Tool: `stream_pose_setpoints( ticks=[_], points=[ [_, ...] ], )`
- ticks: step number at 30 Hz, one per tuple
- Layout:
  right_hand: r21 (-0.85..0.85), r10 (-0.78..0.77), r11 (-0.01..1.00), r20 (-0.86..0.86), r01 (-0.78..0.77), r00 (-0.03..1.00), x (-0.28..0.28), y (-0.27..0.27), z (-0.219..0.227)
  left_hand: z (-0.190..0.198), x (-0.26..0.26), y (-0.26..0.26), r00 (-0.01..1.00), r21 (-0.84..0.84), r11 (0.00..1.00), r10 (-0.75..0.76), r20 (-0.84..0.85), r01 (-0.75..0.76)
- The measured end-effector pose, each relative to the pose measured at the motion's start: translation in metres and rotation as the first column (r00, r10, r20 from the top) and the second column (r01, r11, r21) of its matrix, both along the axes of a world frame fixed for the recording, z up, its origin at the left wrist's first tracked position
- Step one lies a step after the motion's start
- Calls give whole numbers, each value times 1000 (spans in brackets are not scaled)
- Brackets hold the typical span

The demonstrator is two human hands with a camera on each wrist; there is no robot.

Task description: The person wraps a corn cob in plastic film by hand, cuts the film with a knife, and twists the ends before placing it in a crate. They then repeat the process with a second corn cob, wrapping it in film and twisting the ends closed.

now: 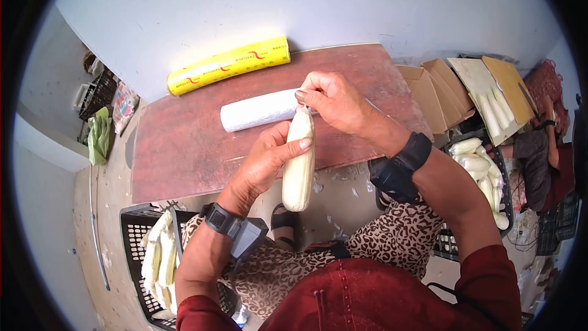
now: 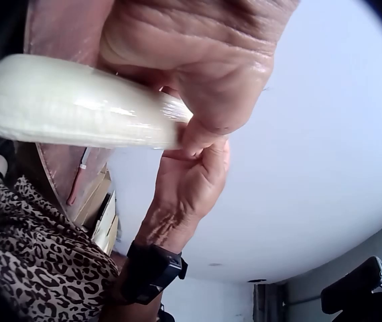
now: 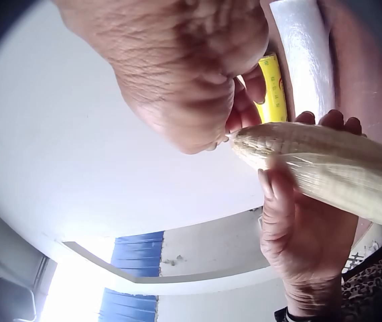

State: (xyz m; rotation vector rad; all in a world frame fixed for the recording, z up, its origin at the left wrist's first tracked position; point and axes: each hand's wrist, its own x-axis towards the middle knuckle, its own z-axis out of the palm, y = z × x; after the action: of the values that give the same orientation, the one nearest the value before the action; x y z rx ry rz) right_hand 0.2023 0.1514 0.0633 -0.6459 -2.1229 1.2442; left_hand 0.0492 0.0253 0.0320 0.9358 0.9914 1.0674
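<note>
A pale ear of corn in its husk [image 1: 298, 168], with shiny clear film on it, hangs almost upright in front of the table edge. The left hand [image 1: 267, 156] grips its upper part, thumb across the front; in the right wrist view that hand [image 3: 311, 235] holds it from below. At the narrow top end, the right hand [image 1: 337, 103] pinches the tip between thumb and fingers. Behind the hands a white roll of film [image 1: 257, 110] lies on the red-brown table [image 1: 177, 147].
A yellow printed roll [image 1: 229, 66] lies along the table's back edge by the wall. Black crates with pale ears [image 1: 160, 257] stand at left and right [image 1: 481, 168]. Cardboard boxes [image 1: 432, 95] and another person's arm [image 1: 551, 135] are at the right. A knife [image 2: 78, 178] lies near the table edge.
</note>
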Motion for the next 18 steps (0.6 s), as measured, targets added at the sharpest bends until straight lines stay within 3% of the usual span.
stream_pose_setpoints(
  ticks=[7, 10, 18],
  points=[
    [-44, 1, 999, 12, -1, 1000, 0, 0, 2, 6, 12, 0, 994, -35, 997, 77, 74, -75],
    [-45, -9, 999, 27, 10, 1000, 0, 1, 3, 8, 9, 1, 1000, -68, 998, 15, 0, -15],
    [-101, 21, 995, -10, -22, 1000, -1, -2, 6, -1, 10, 2, 1000, -10, 1000, -9, 21, 9]
  ],
)
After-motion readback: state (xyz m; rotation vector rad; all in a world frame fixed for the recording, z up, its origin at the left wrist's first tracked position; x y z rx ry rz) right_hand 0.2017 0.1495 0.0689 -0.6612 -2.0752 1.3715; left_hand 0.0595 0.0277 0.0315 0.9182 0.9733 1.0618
